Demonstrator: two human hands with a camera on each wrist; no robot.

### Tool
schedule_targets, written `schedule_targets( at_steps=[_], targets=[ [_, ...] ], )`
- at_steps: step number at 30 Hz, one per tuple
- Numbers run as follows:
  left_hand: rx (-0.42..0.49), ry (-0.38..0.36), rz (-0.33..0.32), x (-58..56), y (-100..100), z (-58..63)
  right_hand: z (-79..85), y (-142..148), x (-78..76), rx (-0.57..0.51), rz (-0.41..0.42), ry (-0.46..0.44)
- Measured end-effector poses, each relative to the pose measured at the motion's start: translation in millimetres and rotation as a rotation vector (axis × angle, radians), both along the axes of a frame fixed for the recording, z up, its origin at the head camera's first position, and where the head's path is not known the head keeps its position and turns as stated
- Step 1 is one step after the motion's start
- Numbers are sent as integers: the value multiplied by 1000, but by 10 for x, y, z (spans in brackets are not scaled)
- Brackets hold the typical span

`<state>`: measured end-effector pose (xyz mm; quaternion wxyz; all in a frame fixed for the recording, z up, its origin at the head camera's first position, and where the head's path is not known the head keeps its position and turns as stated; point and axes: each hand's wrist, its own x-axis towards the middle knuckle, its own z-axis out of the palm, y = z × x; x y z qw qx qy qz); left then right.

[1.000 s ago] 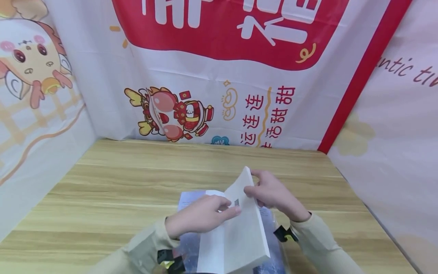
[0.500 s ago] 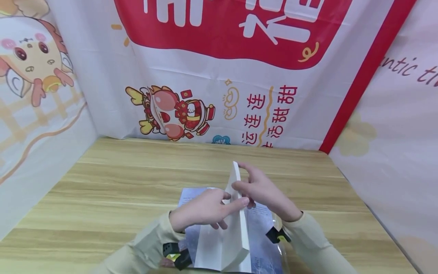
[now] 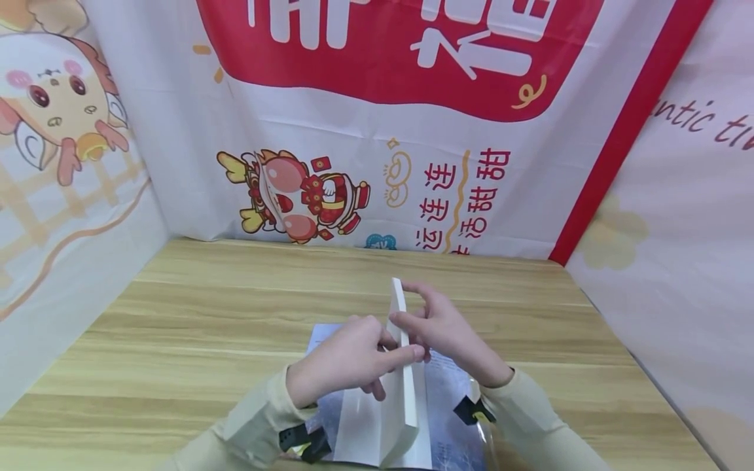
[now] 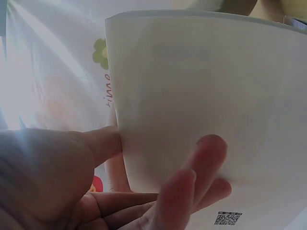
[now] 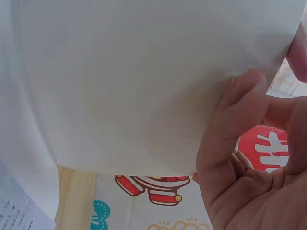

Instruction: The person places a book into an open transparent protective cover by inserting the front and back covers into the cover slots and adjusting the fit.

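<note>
A book with a thick block of white pages [image 3: 397, 425] stands on edge above its blue cover [image 3: 450, 409], which lies spread on the table. My left hand [image 3: 344, 363] holds the block from the left, thumb over its upper edge and fingers against the white face. In the left wrist view a small printed code [image 4: 228, 218] shows below those fingers. My right hand [image 3: 456, 337] grips the block near its far end; its thumb lies on the edge and its curled fingers [image 5: 240, 100] press the other white face in the right wrist view.
The wood-grain table [image 3: 224, 314] stretches around the book. A printed cloth backdrop [image 3: 330, 118] hangs behind it, with more cloth at both sides. Clear plastic [image 3: 485, 435] shows along the cover's right edge. Each wrist wears a black device.
The page block has swung from leaning right to nearly upright, uncovering more cover on the right. My right hand has moved left with it, and my left thumb now reaches over the edge.
</note>
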<state>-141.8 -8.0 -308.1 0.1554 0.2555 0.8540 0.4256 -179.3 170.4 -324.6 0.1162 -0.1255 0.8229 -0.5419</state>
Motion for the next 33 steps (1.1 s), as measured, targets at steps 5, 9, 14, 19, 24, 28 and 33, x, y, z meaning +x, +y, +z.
schedule_targets(
  at_steps=[5, 9, 14, 19, 24, 28, 33],
  targets=[
    [-20, 17, 5, 4, 2, 1, -23, 8, -3, -14, 26, -8],
    [-14, 29, -10, 1, -17, 16, -16, 0, -2, -12, 48, 1],
    [-10, 20, -21, 3, -41, 41, 7, -7, -3, -2, 69, 26],
    [-21, 8, -11, 1, -67, 55, 14, 14, -19, 29, 103, 53],
    [-19, -15, -19, -7, -97, 63, 7, 38, -32, 54, 145, 59],
    [-25, -26, -24, -1, -112, 77, 27, 50, -18, 77, 161, 52],
    [-32, -12, -26, 3, -123, 86, 24, 84, -41, 99, 195, 68]
  ],
)
